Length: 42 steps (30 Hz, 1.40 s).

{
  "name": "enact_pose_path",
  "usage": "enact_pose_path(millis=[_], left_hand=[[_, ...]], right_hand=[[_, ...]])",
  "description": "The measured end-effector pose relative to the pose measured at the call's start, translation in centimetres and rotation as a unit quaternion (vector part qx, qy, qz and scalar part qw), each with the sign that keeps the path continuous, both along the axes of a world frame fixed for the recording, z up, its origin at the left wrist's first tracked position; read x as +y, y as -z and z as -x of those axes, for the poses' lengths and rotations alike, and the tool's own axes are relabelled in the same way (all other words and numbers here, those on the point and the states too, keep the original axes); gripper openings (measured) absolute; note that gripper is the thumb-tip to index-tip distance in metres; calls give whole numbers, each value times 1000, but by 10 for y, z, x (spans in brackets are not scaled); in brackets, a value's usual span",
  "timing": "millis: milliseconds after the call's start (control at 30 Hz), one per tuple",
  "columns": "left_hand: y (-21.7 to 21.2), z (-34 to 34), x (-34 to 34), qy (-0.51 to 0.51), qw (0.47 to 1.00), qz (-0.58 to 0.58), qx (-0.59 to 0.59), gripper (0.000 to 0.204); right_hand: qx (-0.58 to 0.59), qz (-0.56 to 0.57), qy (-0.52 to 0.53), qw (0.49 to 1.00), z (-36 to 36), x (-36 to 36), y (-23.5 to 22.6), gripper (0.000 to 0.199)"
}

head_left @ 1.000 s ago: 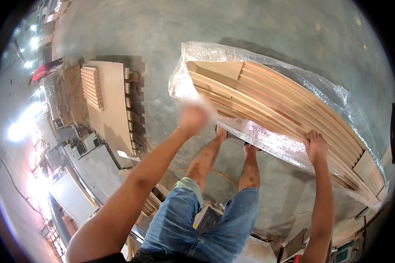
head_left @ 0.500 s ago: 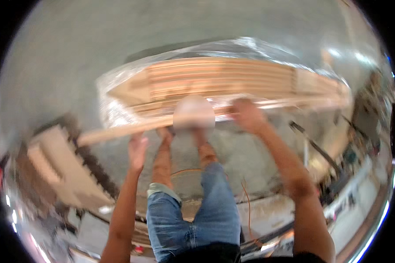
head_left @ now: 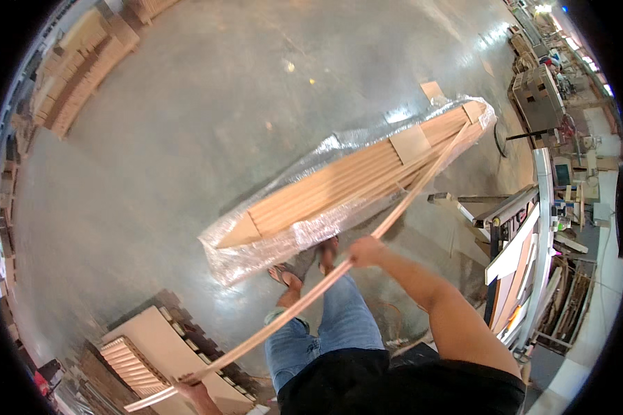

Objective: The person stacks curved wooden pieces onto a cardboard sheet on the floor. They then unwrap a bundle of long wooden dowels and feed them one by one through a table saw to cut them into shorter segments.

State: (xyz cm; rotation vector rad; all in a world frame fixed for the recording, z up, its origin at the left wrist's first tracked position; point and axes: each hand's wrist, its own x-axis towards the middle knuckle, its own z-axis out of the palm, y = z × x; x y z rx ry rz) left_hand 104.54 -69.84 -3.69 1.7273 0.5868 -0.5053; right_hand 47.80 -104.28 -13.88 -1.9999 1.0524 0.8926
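A long, thin wooden strip (head_left: 284, 318) runs slantwise across my body, from the lower left up to the far right. My right hand (head_left: 367, 252) is closed around it near its middle, in front of my thigh. Near its lower left end, my left hand (head_left: 195, 393) grips it, with the fingertips over the top. The strip's far end overlaps a bundle of similar wooden strips (head_left: 325, 190); whether it touches the bundle I cannot tell. Clear plastic wrap (head_left: 336, 225) lies opened around the bundle, and a cardboard piece (head_left: 410, 144) sits across it.
At the lower left, a pallet-like stack bears a flat board (head_left: 156, 335) and a pile of short slats (head_left: 133, 361). A dark-framed rack with leaning boards (head_left: 512, 270) stands close on my right. Cardboard stacks (head_left: 83, 69) line the far left of the concrete floor (head_left: 208, 131).
My view has turned, so the bundle now slants up to the right. The strip has swung away from the bundle's near side toward me, and my left hand has moved to its lower left end.
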Motion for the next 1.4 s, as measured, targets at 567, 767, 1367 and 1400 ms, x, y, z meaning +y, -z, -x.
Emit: enact_pose_path(millis=[567, 767, 1367, 1400], left_hand=[[-33, 35, -145, 748, 658, 80, -10, 41], [-184, 283, -218, 933, 356, -7, -49, 34], [-149, 410, -28, 819, 176, 252, -484, 27], [-146, 420, -31, 805, 155, 281, -499, 25]], right_hand=[[-176, 508, 55, 841, -85, 60, -251, 25], [-145, 606, 73, 778, -47, 125, -321, 12], [205, 665, 331, 637, 225, 548, -443, 33], [222, 660, 363, 620, 244, 580, -448, 34]])
